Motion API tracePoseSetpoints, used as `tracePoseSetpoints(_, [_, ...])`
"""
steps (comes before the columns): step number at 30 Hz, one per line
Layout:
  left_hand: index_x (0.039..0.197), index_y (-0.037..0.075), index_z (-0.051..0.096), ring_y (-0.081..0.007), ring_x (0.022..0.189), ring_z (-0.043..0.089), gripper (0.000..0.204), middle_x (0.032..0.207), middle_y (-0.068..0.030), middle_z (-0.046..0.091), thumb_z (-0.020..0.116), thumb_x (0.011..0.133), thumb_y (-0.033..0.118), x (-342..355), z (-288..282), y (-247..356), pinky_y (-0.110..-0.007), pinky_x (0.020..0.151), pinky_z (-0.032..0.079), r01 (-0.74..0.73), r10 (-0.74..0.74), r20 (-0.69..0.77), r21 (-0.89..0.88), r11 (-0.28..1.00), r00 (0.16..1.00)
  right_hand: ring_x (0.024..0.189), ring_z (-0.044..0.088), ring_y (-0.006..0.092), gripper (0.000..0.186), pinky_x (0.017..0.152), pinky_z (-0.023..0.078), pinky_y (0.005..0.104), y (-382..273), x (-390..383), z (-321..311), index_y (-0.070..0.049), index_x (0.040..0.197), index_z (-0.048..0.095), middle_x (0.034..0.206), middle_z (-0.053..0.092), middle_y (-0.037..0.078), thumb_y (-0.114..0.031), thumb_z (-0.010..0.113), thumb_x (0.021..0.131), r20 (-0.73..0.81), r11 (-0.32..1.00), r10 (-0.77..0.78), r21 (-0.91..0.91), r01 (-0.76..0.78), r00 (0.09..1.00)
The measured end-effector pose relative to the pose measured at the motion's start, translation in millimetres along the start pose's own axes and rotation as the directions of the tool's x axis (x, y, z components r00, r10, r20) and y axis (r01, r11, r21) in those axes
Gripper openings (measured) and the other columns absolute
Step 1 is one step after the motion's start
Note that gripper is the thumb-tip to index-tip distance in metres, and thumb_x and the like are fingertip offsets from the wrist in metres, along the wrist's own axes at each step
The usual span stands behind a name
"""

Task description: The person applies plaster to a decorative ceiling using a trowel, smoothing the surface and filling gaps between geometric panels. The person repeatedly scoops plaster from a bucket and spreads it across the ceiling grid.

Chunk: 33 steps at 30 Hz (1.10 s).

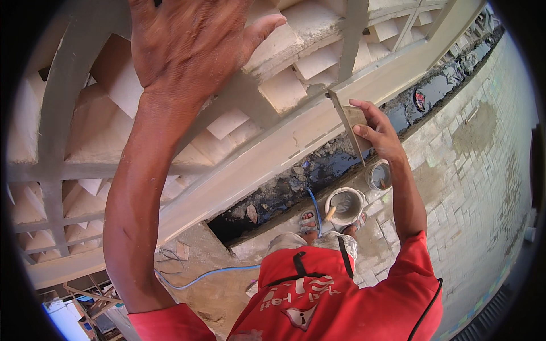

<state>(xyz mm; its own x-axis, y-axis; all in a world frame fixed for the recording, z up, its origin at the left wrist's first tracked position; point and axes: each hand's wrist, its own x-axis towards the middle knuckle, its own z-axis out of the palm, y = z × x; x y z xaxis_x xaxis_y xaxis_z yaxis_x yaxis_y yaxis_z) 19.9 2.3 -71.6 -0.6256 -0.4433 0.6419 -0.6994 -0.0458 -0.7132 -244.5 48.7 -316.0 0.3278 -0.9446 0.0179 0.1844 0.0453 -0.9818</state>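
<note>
Raised toward the wall at the top left, my left hand (pixel 182 48) has its thumb stretched out; its other fingertips run out of the picture. It appears to hold nothing, and I cannot tell whether it touches the wall. Before it is a lattice of pale angled blocks (pixel 284 90) with grey plastered ribs (pixel 52 113). My right hand (pixel 380 131) grips a plastering float (pixel 348 122), its thin flat face tilted toward the wall's lower ledge (pixel 318 122). Fingers and thumb close round the back of the float.
A dark wet drain (pixel 335 162) runs between the wall and the paving (pixel 449 170). By my feet stands a bucket (pixel 345 207) of grey mix with a wooden-handled tool (pixel 330 213). A smaller tub (pixel 380 175) sits beside it. A blue hose (pixel 213 271) crosses the ground.
</note>
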Motion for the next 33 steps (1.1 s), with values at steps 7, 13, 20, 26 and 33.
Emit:
tracePoseSetpoints(7, [0.13,0.021,0.054,-0.0414,0.145,0.016,0.067,0.156,-0.0077,0.027,0.057,0.077,0.062,1,-3,-2,-0.054,0.12,0.005,0.007,-0.006,0.016,-0.075,0.997,1.0,0.1,0.057,0.0346,0.047,0.091,0.047,0.0396,-40,17,1,-0.006,0.123,0.057,0.112,0.062,0.016,-0.002,0.064,0.077,0.279,0.426,-0.183,-0.842,0.332,0.943])
tracePoseSetpoints(13, [0.138,0.023,0.045,-0.0408,0.146,0.011,0.068,0.159,-0.0072,0.019,0.046,0.084,0.065,2,-12,-4,-0.054,0.12,0.003,0.006,-0.003,0.15,-0.019,1.0,0.989,0.09,0.055,0.0325,0.046,0.084,0.046,0.0429,-34,30,-27,-0.009,0.121,0.059,0.109,0.063,0.011,-0.002,0.065,0.076,0.431,0.251,-0.232,-0.839,0.482,0.872])
tracePoseSetpoints(20, [0.141,0.024,0.041,-0.0379,0.147,0.008,0.066,0.159,-0.007,0.018,0.027,0.092,0.066,0,5,-1,-0.052,0.12,0.0,0.01,-0.011,-0.056,-0.024,1.0,0.998,0.097,0.054,0.033,0.04,0.092,0.045,0.0428,-27,45,-37,-0.007,0.121,0.06,0.117,0.061,0.014,-0.004,0.063,0.081,0.497,0.191,-0.202,-0.825,0.531,0.844])
tracePoseSetpoints(26, [0.143,0.026,0.04,-0.0353,0.147,0.009,0.067,0.159,-0.0069,0.018,0.02,0.093,0.066,0,9,-1,-0.05,0.12,-0.001,0.01,-0.01,-0.11,0.0,1.0,0.994,0.097,0.053,0.0339,0.04,0.09,0.045,0.0432,-28,57,-39,-0.008,0.121,0.058,0.119,0.061,0.013,-0.005,0.062,0.082,0.525,0.186,-0.106,-0.824,0.535,0.845])
tracePoseSetpoints(33, [0.143,0.027,0.038,-0.0344,0.147,0.008,0.068,0.159,-0.006,0.018,0.016,0.093,0.067,-4,10,1,-0.049,0.12,-0.002,0.054,-0.054,-0.067,-0.009,0.998,0.996,0.101,0.055,0.0351,0.046,0.085,0.045,0.0476,-29,50,-37,-0.011,0.119,0.059,0.117,0.061,0.01,0.004,0.059,0.076,0.48,0.127,-0.144,-0.858,0.497,0.865])
